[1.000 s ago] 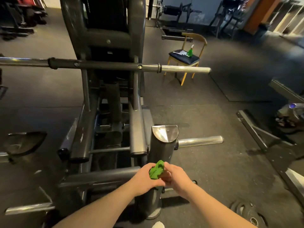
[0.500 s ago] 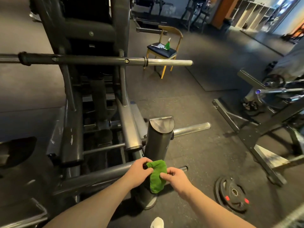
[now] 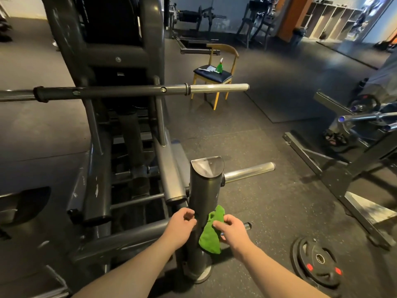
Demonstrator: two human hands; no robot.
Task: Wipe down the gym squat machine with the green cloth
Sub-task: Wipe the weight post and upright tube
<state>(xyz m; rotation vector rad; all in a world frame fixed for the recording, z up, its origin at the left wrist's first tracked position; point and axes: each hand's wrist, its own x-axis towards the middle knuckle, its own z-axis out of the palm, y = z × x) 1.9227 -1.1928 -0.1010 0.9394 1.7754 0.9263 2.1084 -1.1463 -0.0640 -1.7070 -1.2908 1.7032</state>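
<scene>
**Left hand off the cloth, right hand keeps it**

Head view: Half a second ago both hands pinched the green cloth in front of the upright post. Now the left hand has let go and sits at the post's left edge, fingers curled in with nothing between them. The right hand alone pinches the cloth between thumb and fingertips. The cloth hangs down the post's right side, low, near the base, its upper corner lying against the metal.

The squat machine rises beyond and left of the left hand, and its long bar crosses well above both hands. A chrome peg juts right from the post above the right hand, and a short peg ends just beside that hand's knuckles. Frame tubes crowd close against the left hand's side.

Right of the right hand lies bare rubber floor, then a weight plate flat on it and a dark rack further out. Far ahead stands a wooden chair with a green spray bottle on its seat.
</scene>
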